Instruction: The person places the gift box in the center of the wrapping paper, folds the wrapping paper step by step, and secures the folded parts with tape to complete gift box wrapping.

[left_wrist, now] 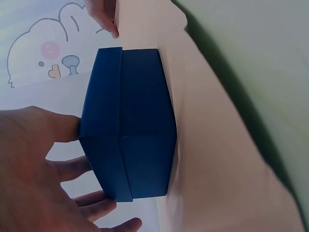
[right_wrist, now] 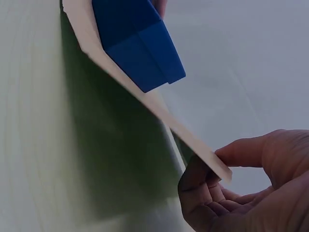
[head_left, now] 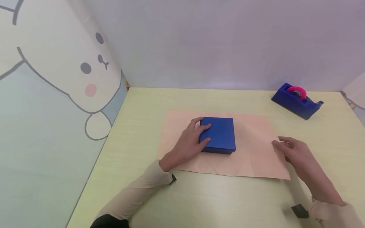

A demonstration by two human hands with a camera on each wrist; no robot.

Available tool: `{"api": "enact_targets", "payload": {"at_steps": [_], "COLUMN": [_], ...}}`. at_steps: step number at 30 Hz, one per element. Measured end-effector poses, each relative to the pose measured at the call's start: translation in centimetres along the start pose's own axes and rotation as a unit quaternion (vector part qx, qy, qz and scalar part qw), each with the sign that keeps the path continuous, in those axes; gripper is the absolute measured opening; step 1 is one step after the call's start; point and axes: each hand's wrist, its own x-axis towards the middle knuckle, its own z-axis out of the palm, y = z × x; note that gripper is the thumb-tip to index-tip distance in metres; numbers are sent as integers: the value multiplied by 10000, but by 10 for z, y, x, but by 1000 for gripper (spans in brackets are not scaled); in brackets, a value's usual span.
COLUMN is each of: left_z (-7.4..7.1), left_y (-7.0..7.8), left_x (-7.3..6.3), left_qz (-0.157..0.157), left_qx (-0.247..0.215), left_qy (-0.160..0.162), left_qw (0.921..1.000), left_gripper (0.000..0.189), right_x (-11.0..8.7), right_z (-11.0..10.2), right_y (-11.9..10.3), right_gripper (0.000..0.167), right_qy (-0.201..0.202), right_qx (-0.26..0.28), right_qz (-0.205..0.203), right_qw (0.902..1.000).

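A blue lidded box (head_left: 218, 133) sits on a sheet of pink paper (head_left: 253, 152). My left hand (head_left: 186, 142) rests on the box's left side, with thumb and a finger lying on the lid and the other fingers spread by the far left corner. The left wrist view shows the box (left_wrist: 140, 96) side-on, its lid seam visible and the left hand's fingers touching the lid. Over at the paper's right edge, my right hand (head_left: 299, 155) pinches the sheet between thumb and fingers. In the right wrist view that edge of the paper (right_wrist: 193, 142) is raised off the table, with a shadow beneath.
A blue tape dispenser (head_left: 296, 101) with a pink roll stands at the table's back right. The pale yellow table (head_left: 137, 133) meets a plain wall (head_left: 199, 44) behind and a cartoon-printed panel (head_left: 51, 133) on the left.
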Motion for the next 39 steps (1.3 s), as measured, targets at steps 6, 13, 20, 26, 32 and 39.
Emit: {"api": "enact_targets", "payload": {"at_steps": [6,13,20,26,32,39], "left_z": [0,0,-3,-2,0,3], "left_y": [-1,0,2,2,2,0], "left_x": [0,2,2,1,3,3], "left_qz": [3,-23,-88,-65,224,297], "left_qx": [69,152,233,271,508,524], "left_qy": [-10,-52,-94,-52,112,261], "left_qw": [10000,9999,9996,9996,9984,9978], "left_gripper": [54,54,54,53,51,51], "right_x": [2,-11,-22,-25,-23,-15], "right_z": [0,9,23,44,69,99], "right_y": [-17,-56,-94,-126,-149,-161], "right_gripper": [69,54,51,51,53,55], "right_qy": [763,1403,1380,1283,1073,982], "right_qx": [-546,-980,-1162,-1198,-1142,-1120], "right_qz": [-506,-1441,-1788,-2036,-2208,-2345], "right_qw": [9943,9747,9672,9632,9626,9606]}}
